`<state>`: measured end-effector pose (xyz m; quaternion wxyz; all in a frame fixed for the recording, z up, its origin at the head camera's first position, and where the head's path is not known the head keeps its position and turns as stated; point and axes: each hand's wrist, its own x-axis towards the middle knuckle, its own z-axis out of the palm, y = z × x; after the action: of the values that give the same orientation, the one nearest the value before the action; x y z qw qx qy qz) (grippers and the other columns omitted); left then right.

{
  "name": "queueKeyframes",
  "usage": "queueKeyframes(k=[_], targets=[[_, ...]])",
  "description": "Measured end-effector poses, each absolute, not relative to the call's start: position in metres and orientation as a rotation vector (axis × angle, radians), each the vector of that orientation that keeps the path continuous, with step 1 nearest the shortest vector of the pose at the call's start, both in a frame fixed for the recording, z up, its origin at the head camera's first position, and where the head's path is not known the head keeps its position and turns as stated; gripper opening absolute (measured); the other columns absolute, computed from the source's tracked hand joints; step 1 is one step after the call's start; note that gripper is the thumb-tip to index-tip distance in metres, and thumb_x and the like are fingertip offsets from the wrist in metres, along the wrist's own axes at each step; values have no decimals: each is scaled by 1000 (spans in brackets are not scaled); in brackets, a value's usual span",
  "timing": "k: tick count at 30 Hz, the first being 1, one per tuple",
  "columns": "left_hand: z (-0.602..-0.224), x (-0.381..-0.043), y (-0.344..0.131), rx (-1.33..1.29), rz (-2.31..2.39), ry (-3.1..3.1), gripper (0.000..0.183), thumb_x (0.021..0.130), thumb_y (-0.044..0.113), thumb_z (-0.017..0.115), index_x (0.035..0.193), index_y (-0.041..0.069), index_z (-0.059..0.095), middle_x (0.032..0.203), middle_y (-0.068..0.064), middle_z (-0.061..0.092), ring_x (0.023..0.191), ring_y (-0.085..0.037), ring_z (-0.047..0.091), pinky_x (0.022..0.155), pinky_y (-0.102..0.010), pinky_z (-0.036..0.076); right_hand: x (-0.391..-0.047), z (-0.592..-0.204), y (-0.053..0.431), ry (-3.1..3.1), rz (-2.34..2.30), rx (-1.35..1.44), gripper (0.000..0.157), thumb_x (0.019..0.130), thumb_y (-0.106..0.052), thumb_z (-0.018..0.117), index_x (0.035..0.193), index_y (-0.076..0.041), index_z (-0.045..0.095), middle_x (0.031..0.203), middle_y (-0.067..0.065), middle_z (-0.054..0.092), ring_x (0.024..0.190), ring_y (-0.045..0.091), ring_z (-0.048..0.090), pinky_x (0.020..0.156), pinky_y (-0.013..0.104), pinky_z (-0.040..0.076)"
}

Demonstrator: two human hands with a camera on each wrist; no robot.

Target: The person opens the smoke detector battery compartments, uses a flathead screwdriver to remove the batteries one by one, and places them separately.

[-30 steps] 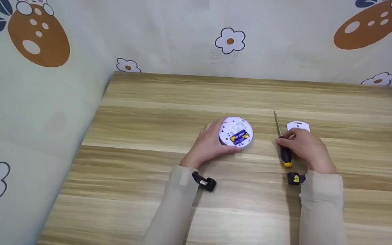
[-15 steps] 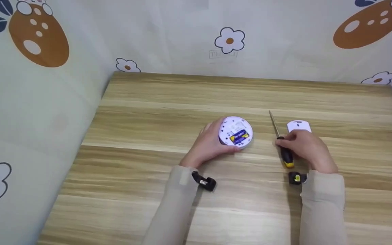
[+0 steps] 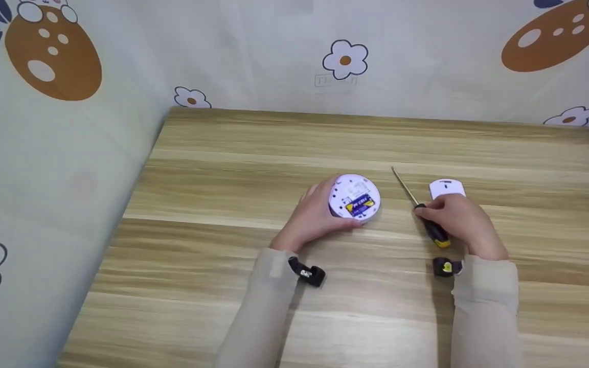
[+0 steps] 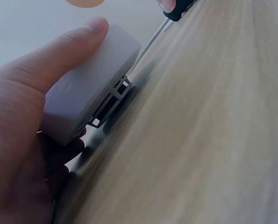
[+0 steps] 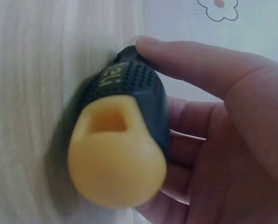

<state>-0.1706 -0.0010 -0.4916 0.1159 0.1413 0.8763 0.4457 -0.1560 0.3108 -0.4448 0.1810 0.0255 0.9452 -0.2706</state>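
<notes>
In the head view my left hand (image 3: 311, 213) grips a round white smoke detector (image 3: 341, 199) by its edge, thumb at the near side. A blue and yellow battery (image 3: 360, 205) shows on its upward face. The left wrist view gives the detector's side wall (image 4: 94, 79) and a slotted vent beneath it, close above the table. Farther right, my right hand (image 3: 460, 222) pinches a screwdriver (image 3: 435, 230) near the front of its black handle. Its yellow butt (image 5: 115, 163) faces the right wrist camera, and the metal shaft points away and leftward. The tip stands apart from the detector.
A white slotted plate (image 3: 446, 188) lies just beyond my right hand, partly hidden by it. The wooden table (image 3: 253, 153) meets a patterned wall (image 3: 274, 61) at the back and another on the left.
The screwdriver has swung in my right hand: its tip has moved left and its butt right. The white plate has shifted slightly. My left hand and the smoke detector have stayed put.
</notes>
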Motion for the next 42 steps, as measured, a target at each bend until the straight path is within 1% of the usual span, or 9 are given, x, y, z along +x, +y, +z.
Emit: queueKeyframes(k=[2,6,13,18,22,27,32,37,42], targets=[[-492,-171,-1,417,1308,2567,117,78,41,101,171,12,38,167,-12,50,152,-31,44,127,-51,32,-155,-444,311,2683,-757,65,41,102,-41,73,106,0,80,85,3,71,79,20,61,70,35,46],[-492,-171,-1,410,1307,2569,117,77,42,101,172,13,38,166,-12,51,151,-31,45,128,-51,31,-153,-438,308,2684,-768,58,44,106,-39,70,110,5,79,88,8,72,79,24,61,67,36,45],[-493,-171,-1,417,1312,2569,116,77,42,101,171,13,39,166,-13,50,151,-32,44,128,-51,30,-152,-438,300,2726,-749,124,45,109,-30,63,126,10,74,115,26,75,98,36,68,76,41,49],[-493,-171,-2,421,1303,2577,116,78,42,101,171,13,39,166,-13,51,151,-32,45,128,-50,31,-151,-437,294,2740,-703,117,47,107,-32,69,131,8,71,123,29,73,101,40,67,77,45,51],[-492,-170,-2,419,1296,2582,116,78,43,100,171,12,38,166,-14,50,151,-32,44,128,-51,30,-152,-438,291,2747,-655,70,54,103,-29,74,141,7,65,133,33,69,108,44,67,83,54,54],[-492,-169,-1,418,1295,2580,116,78,43,100,171,12,38,167,-13,49,152,-32,44,128,-50,31,-152,-438,290,2760,-633,34,55,101,-24,74,144,8,63,132,35,69,110,47,66,90,63,55],[-493,-170,-1,421,1297,2578,116,78,42,100,171,11,38,166,-12,51,150,-31,45,128,-49,31,-151,-436,290,2758,-638,48,51,103,-23,69,144,8,64,139,36,66,116,51,66,92,65,55],[-493,-171,-1,415,1293,2578,116,78,43,100,171,11,38,165,-13,51,150,-32,45,128,-48,30,-153,-436,292,2768,-631,49,49,104,-22,65,142,9,66,135,36,68,110,49,67,89,64,56],[-493,-171,-1,413,1287,2580,118,78,43,101,172,11,37,166,-14,51,151,-33,44,129,-49,29,-154,-438,291,2766,-701,8,49,105,-22,64,142,10,65,136,37,67,113,48,66,96,66,53]])
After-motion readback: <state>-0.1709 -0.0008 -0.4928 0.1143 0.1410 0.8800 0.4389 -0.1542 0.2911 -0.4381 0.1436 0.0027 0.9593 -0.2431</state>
